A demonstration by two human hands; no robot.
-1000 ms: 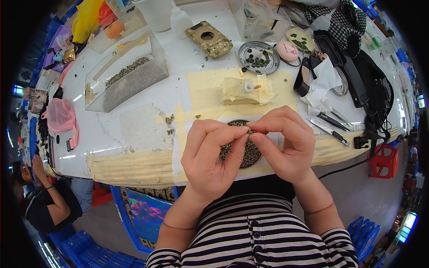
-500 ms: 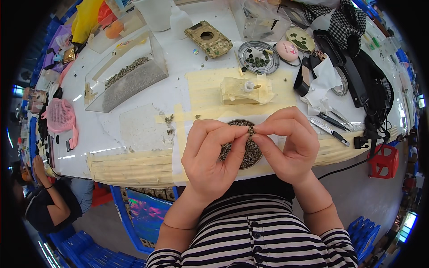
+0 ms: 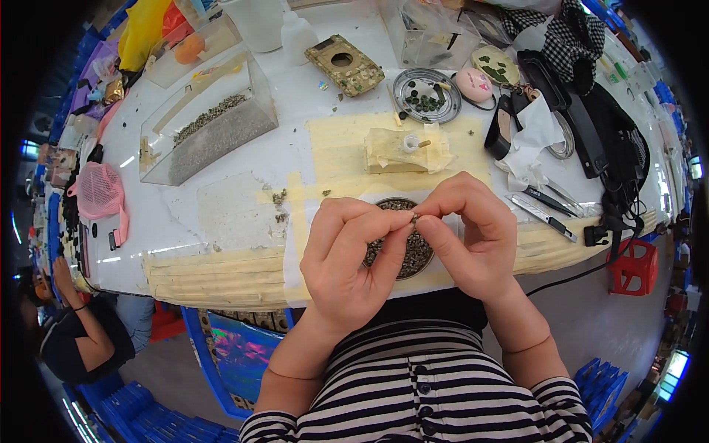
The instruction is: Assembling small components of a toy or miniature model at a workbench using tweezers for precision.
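Observation:
My left hand [image 3: 353, 258] and my right hand [image 3: 475, 240] meet fingertip to fingertip over a round dish [image 3: 397, 198] at the table's front edge. Thumb and forefinger of each are pinched together. Between them is a tiny grey-brown piece [image 3: 415, 219], mostly hidden by the fingertips; its exact kind does not show. Many small grey-brown pieces [image 3: 418, 256] fill the dish, partly covered by my hands. Just beyond stands a block wrapped in masking tape [image 3: 388, 162], with a small clear cup [image 3: 410, 142] on top.
A clear bin [image 3: 255, 118] of similar pieces stands at left. Farther back lie a camouflaged toy tank hull [image 3: 346, 66] and a round clear dish [image 3: 427, 114] of dark green parts. To the right are a craft knife [image 3: 543, 218], tweezers [image 3: 550, 199] and a black strap [image 3: 501, 129].
My right hand has shifted slightly left and away from me, its fingers rising a little. The left hand has barely moved. Less of the pinched piece shows now.

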